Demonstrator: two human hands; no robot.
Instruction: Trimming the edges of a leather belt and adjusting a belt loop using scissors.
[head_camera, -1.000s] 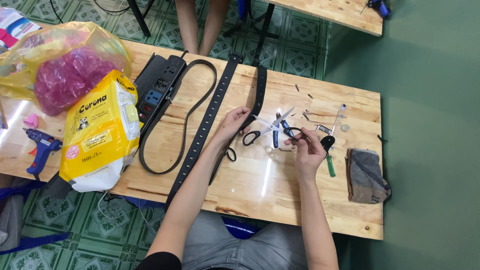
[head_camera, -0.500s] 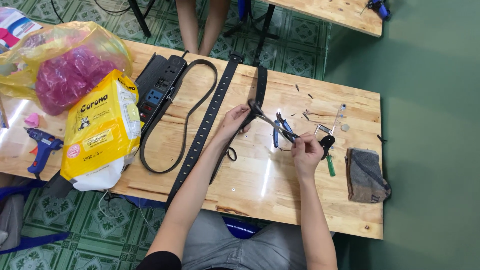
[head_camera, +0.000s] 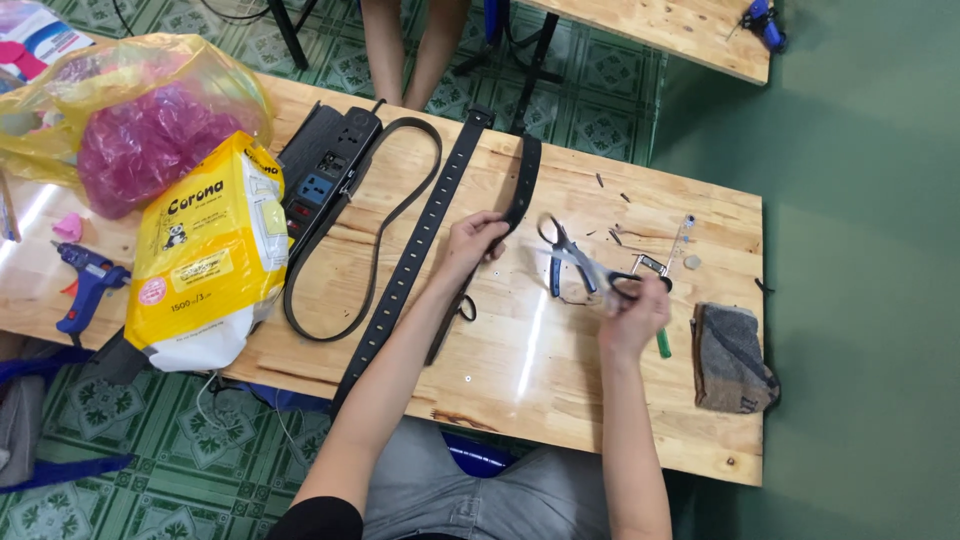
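Observation:
I sit at a wooden table (head_camera: 560, 400). My left hand (head_camera: 472, 240) pinches a short black strap (head_camera: 526, 172) that runs from the far edge down under my wrist. My right hand (head_camera: 634, 316) grips a pair of black-handled scissors (head_camera: 578, 258), raised a little above the table and blurred, their far end pointing toward the strap. Blue-handled pliers (head_camera: 554, 277) lie just below the scissors. A long black belt with a row of holes (head_camera: 420, 250) lies diagonally to the left of my left arm.
A thin black belt loop (head_camera: 385, 240), a black power strip (head_camera: 325, 175), a yellow bag (head_camera: 205, 260), a blue glue gun (head_camera: 85, 280) and a plastic bag of pink stuff (head_camera: 150, 110) fill the left. A grey pouch (head_camera: 730, 360) and a green-handled tool (head_camera: 662, 343) lie right. Another person's legs (head_camera: 400, 40) stand behind.
My right hand has taken the scissors off the table and lifted them, drawing back to the right. My left hand stays on the short strap.

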